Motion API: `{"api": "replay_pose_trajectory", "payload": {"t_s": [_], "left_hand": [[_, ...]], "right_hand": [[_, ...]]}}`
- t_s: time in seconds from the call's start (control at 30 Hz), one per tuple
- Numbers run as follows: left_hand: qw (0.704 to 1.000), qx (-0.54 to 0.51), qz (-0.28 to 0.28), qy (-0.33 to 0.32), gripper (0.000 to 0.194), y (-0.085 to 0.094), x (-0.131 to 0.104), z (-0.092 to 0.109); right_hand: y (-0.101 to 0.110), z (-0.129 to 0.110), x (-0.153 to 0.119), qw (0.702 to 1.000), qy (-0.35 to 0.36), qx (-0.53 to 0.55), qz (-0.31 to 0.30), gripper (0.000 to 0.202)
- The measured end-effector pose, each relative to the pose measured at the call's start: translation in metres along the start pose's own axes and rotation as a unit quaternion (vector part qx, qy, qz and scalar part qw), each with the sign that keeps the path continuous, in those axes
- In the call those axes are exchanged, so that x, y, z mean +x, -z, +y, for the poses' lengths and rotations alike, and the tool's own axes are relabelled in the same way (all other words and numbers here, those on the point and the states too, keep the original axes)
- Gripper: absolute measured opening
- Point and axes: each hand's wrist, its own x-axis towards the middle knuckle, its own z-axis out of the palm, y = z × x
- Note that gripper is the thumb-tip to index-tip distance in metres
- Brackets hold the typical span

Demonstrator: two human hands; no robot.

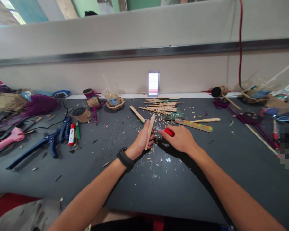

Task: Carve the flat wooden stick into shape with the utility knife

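So the left hand (144,136) is wrapped around a pale wood strip (150,132), thumb along one side, fingers curled behind. The strip sits tilted, pointed end sticking out past the thumb. Just beside it, the right hand (180,138) is closed on a red-handled knife (169,132), with the greyish blade aimed at the left hand's fingers. Can't tell if the blade touches the wood, it's too small and blurry there.

There's a dark watch (125,158) on the left wrist. Wood shavings (152,158) are scattered under and around both hands. Right past the left hand's fingertips lies another flat wooden stick (137,114), and beyond both hands is a pile of carved sticks (162,105). A multicolored strip (194,125) lies just beyond the right hand, near a lone carved stick (207,120).

Further out, well left of the left hand: a red-and-white marker (71,134), a long blue tool (33,150) and something pink (9,139). Farther beyond the left hand, there's a plastic cup (113,98) near the wall.
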Motion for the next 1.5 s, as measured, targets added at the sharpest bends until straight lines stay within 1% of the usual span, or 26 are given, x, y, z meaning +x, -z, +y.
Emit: {"api": "replay_pose_trajectory", "payload": {"t_s": [0.13,0.27,0.33,0.4,0.5,0.57,0.67,0.77,0.83,0.9,1.0,1.1,1.13,1.2,1.27,1.33,1.4,1.5], "left_hand": [[1.0,0.007,-0.014,0.003,0.053,0.0,-0.001,0.001],[0.999,0.019,-0.03,-0.01,0.046,0.0,-0.004,0.001],[0.997,0.047,-0.043,-0.044,0.044,-0.001,-0.007,-0.001],[0.99,0.1,-0.049,-0.091,0.047,-0.002,-0.01,-0.004],[0.973,0.171,-0.035,-0.15,0.053,-0.003,-0.011,-0.008],[0.965,0.197,-0.025,-0.168,0.05,-0.002,-0.009,-0.01],[0.956,0.23,-0.013,-0.181,0.047,-0.001,-0.005,-0.012],[0.95,0.245,-0.006,-0.196,0.047,0.0,-0.005,-0.01],[0.952,0.239,-0.007,-0.192,0.045,0.0,-0.008,-0.007],[0.957,0.231,-0.009,-0.174,0.043,-0.002,-0.011,-0.005],[0.962,0.227,0.012,-0.152,0.04,-0.006,-0.014,-0.005],[0.953,0.248,0.033,-0.169,0.037,-0.012,-0.015,-0.011],[0.951,0.256,0.029,-0.174,0.038,-0.014,-0.015,-0.013],[0.95,0.261,0.008,-0.17,0.042,-0.016,-0.015,-0.016],[0.954,0.254,0.0,-0.161,0.044,-0.016,-0.014,-0.016],[0.958,0.244,0.012,-0.152,0.042,-0.013,-0.012,-0.014],[0.963,0.228,0.023,-0.141,0.035,-0.01,-0.01,-0.01],[0.97,0.201,0.016,-0.139,0.025,-0.007,-0.009,-0.006]], "right_hand": [[0.003,-0.001,-0.001,1.0,0.012,0.011,-0.005,0.065],[0.004,-0.002,-0.002,0.999,0.027,0.021,-0.032,0.064],[0.003,0.0,-0.002,0.998,0.031,0.022,-0.042,0.062],[0.002,0.001,-0.001,0.998,0.036,0.016,-0.047,0.056],[0.002,0.003,-0.001,0.998,0.044,0.0,-0.052,0.045],[0.003,0.002,0.0,0.998,0.038,-0.001,-0.058,0.045],[0.005,-0.001,-0.001,0.998,0.011,-0.003,-0.064,0.05],[0.005,-0.007,-0.003,0.998,-0.017,-0.02,-0.052,0.051],[0.003,-0.012,-0.005,0.998,-0.034,-0.031,-0.039,0.05],[0.001,-0.016,-0.007,0.998,-0.044,-0.046,-0.021,0.05],[-0.001,-0.017,-0.005,0.995,-0.066,-0.07,0.022,0.054],[0.004,-0.008,0.001,0.991,-0.101,-0.053,0.067,0.068],[0.007,-0.003,0.003,0.991,-0.104,-0.041,0.081,0.072],[0.012,0.007,0.006,0.989,-0.102,-0.027,0.103,0.073],[0.015,0.013,0.007,0.992,-0.087,-0.009,0.093,0.073],[0.015,0.013,0.005,0.995,-0.068,0.012,0.068,0.072],[0.012,0.01,0.003,0.998,-0.047,0.027,0.04,0.072],[0.008,0.003,0.0,0.999,-0.01,0.033,0.002,0.072]]}}
